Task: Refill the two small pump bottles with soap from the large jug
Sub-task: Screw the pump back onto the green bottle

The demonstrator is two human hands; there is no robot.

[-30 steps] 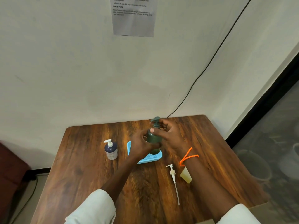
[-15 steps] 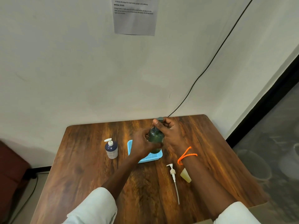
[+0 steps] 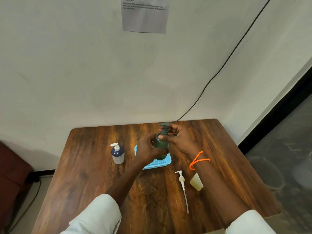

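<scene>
Nearest the person, a loose white pump (image 3: pixel 182 180) lay flat on the desk (image 3: pixel 87 166), its head toward the wall and its thin dip tube running back toward the body. Just to its right, partly hidden by the right forearm, was a pale yellowish bottle (image 3: pixel 196 181) with no pump on it.

Further in, both hands met around the green pump bottle (image 3: pixel 161 144), held upright over the far right corner of the blue tray (image 3: pixel 166 162); whether its base touched the tray I could not tell. Its long axis stood close to vertical, and the spout pointed right.

The left hand (image 3: pixel 146 149) was curled round the lower body from the left. The right hand (image 3: pixel 179 139) came in from the right, thumb across the bottle's shoulder and the fingers (image 3: pixel 174 128) curled about the pump collar. So the collar lay directly within the right hand's reach, and that looked to me the hand to twist while the left braced.

To the left, well apart, a dark blue pump bottle (image 3: pixel 117 153) stood upright, untouched.
</scene>
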